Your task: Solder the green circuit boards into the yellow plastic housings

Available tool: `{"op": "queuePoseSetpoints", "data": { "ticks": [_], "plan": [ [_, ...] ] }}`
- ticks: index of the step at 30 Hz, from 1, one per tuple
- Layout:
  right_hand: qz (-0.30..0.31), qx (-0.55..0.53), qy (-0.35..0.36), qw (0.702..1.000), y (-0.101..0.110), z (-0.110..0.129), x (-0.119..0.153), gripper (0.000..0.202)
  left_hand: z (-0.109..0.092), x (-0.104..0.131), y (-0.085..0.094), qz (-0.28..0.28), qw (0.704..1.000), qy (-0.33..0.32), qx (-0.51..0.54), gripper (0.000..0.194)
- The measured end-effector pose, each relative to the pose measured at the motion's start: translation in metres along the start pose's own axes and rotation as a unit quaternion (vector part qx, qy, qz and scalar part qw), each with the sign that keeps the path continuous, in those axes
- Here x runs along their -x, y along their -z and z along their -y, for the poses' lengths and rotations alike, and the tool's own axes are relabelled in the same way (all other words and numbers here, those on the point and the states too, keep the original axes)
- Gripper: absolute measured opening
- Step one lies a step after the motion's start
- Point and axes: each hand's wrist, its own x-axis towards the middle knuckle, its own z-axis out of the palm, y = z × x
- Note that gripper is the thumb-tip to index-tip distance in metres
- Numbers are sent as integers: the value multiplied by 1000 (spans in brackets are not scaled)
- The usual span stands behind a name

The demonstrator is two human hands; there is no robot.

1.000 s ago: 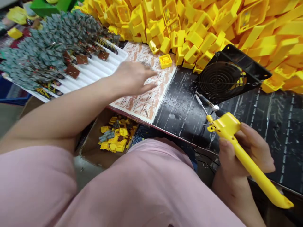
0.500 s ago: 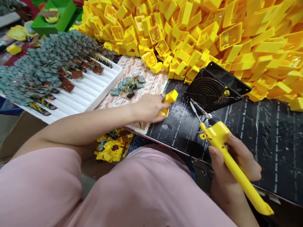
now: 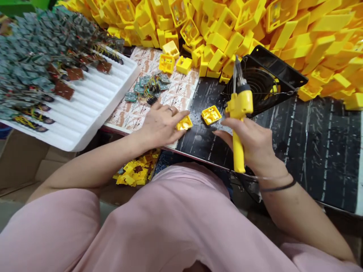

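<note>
Reaching palm down over the worktop [image 3: 320, 151], left hand [image 3: 161, 124] grasps a small yellow box [image 3: 185, 123] between thumb and fingers. Right hand [image 3: 253, 140] raised, fingers curled round a yellow soldering gun [image 3: 238, 105], tip upward. Open yellow case [image 3: 211, 115] lies between the hands.

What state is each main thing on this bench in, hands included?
Left hand: thumb and finger flanking the left housing
Left housing: open side up; grip unclear
Right hand: holding the yellow tool
Yellow tool: held, tip pointing forward
Right housing: open side up, lying unheld
Fan: spinning or not, cannot tell
Foam tray: partly filled
Loose boards: heaped, wires attached
Yellow pile: jumbled
</note>
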Motion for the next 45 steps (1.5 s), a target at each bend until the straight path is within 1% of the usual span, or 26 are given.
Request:
{"op": "queuePoseSetpoints", "data": {
  "ticks": [1, 3, 6, 7, 9, 11, 12, 14, 16, 18, 20, 22, 24, 26, 28, 29, 31, 32, 34, 35, 37, 38, 40, 41, 43, 45],
  "plan": [
    [22, 30, -1, 999, -7, -1, -10, 32, 1, 2, 3, 5, 999, 25, -39, 57],
    [67, 78, -18, 995, -22, -1, -28, 41, 1, 6, 9, 32, 996, 44, -71, 65],
    [117, 79, -43, 989, -41, -2, -41, 38, -1, 11, 19, 103, 993, 41, -34, 78],
    [124, 53, -34, 990, -43, -4, -40, 35, 0, 12, 22, 131, 991, 40, -15, 78],
    [143, -42, 19, 989, -40, -7, -32, 33, 4, 15, 26, 176, 984, 29, 24, 71],
    [163, -149, 82, 972, -29, -9, -18, 35, 9, 18, 26, 194, 979, 21, 56, 66],
    [167, -185, 95, 964, -21, -8, -11, 36, 12, 19, 26, 195, 978, 21, 66, 65],
    [152, -204, 78, 964, -9, -4, 3, 38, 15, 19, 23, 194, 978, 28, 74, 64],
    [108, -155, 34, 981, -4, 5, 12, 47, 15, 18, 21, 191, 978, 31, 76, 64],
    [58, -71, -3, 996, -9, 15, 16, 59, 13, 15, 21, 185, 979, 34, 80, 63],
    [25, -10, -19, 999, -18, 24, 17, 56, 11, 12, 23, 185, 979, 33, 83, 62],
    [14, -40, -10, 999, -25, 28, 17, 44, 9, 10, 25, 188, 978, 25, 85, 60],
    [19, -127, 19, 992, -29, 27, 17, 39, 5, 9, 24, 188, 978, 6, 89, 58],
    [27, -187, 40, 981, -29, 24, 18, 42, 1, 9, 22, 176, 979, -18, 104, 60],
    [25, -196, 36, 980, -28, 20, 21, 48, -1, 7, 22, 162, 976, -31, 142, 66],
    [19, -194, 28, 980, -27, 18, 23, 53, 2, 7, 23, 154, 975, -21, 160, 66],
    [3, -190, 18, 982, -24, 15, 29, 62, 18, 4, 31, 121, 978, 43, 163, 51],
    [-10, -184, 16, 983, -22, 13, 32, 65, 30, 2, 36, 92, 981, 95, 143, 42],
    [-37, -164, 11, 986, -19, 12, 38, 70, 63, -3, 48, 6, 976, 202, 77, 39],
    [-49, -153, 8, 987, -18, 12, 39, 70, 81, -8, 53, -17, 970, 237, 55, 39],
    [-70, -138, 3, 988, -18, 14, 41, 68, 109, -20, 60, -31, 958, 282, 34, 42],
    [-77, -137, 1, 988, -19, 16, 41, 67, 119, -29, 63, -26, 955, 293, 32, 46],
    [-91, -139, -5, 986, -20, 20, 39, 64, 124, -49, 63, -17, 955, 293, 30, 55],
    [-97, -140, -11, 985, -21, 22, 38, 63, 121, -60, 62, -15, 959, 281, 25, 57],
    [-97, -144, -24, 984, -23, 26, 37, 60, 109, -81, 55, -5, 973, 231, -2, 52],
    [-91, -146, -31, 985, -22, 28, 37, 57, 97, -98, 45, 25, 983, 175, -54, 50]
  ]
}}
